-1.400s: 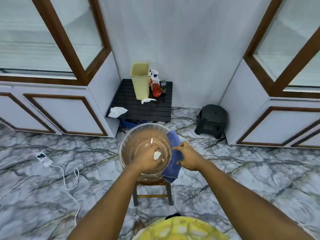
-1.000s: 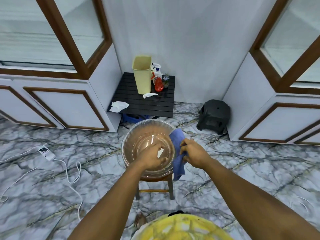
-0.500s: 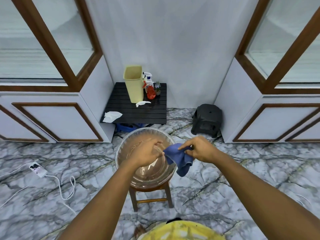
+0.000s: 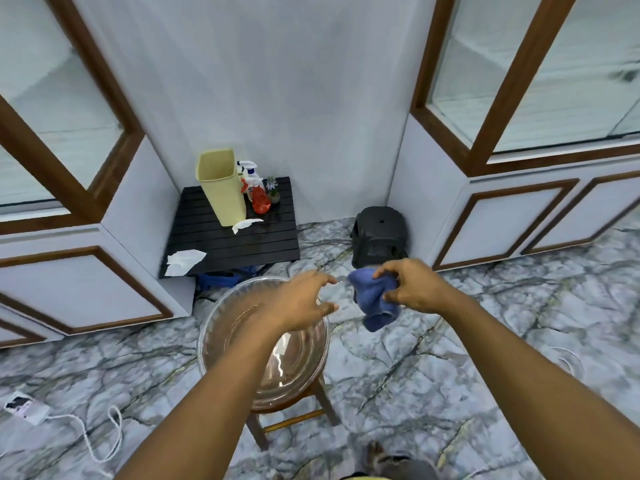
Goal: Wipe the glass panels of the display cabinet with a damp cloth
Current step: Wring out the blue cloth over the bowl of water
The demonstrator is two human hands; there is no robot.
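While your right hand pinches the bunched blue cloth in the air at about one o'clock from the glass bowl, your left hand hovers over the bowl's far rim, fingers spread, holding nothing.

Head-worn view, forward and down

A pale wall met grey-veined marble floor; a black slatted surface and black stool stood against it.
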